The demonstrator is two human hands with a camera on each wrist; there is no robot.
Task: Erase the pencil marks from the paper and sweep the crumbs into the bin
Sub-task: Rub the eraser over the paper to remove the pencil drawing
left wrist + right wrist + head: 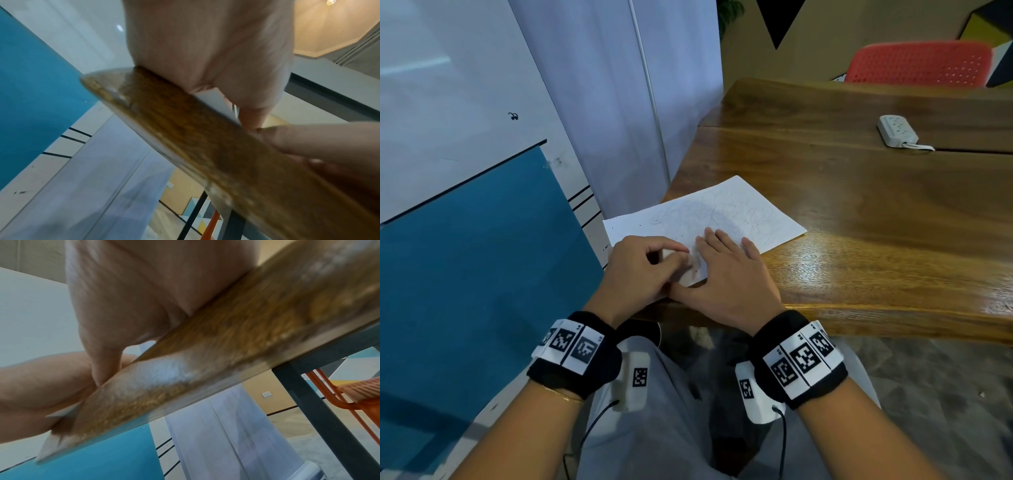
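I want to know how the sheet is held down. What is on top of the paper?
The right hand lies flat on the paper; the left hand grips a white eraser beside it. Pencil scribbles show; the paper beneath both hands is hidden.

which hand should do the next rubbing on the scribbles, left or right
Left. The left hand already pinches the white eraser at the near edge of the paper, while the right hand lies flat on the sheet, well placed to pin it down.
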